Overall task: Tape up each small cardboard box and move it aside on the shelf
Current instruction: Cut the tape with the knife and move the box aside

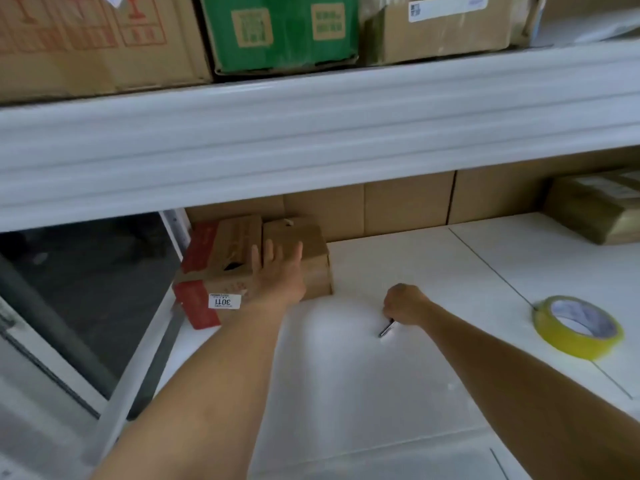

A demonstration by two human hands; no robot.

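Note:
A small brown cardboard box (pixel 313 251) stands at the left end of the white shelf (pixel 398 358), tight against a box with red panels and a "3011" label (pixel 214 268). My left hand (pixel 280 271) lies flat on the small box's top, fingers straight. To the right, my right hand (pixel 403 304) is curled round a thin dark metal tool (pixel 386 329), whose tip touches the shelf surface. A roll of yellow tape (pixel 576 327) lies flat on the shelf at the far right, apart from both hands.
Plain cardboard boxes (pixel 398 202) line the back of the shelf. A taped parcel (pixel 599 206) sits at the back right. The upper shelf beam (pixel 311 133) hangs low overhead, with large cartons above it. The shelf's left edge drops to a dark floor.

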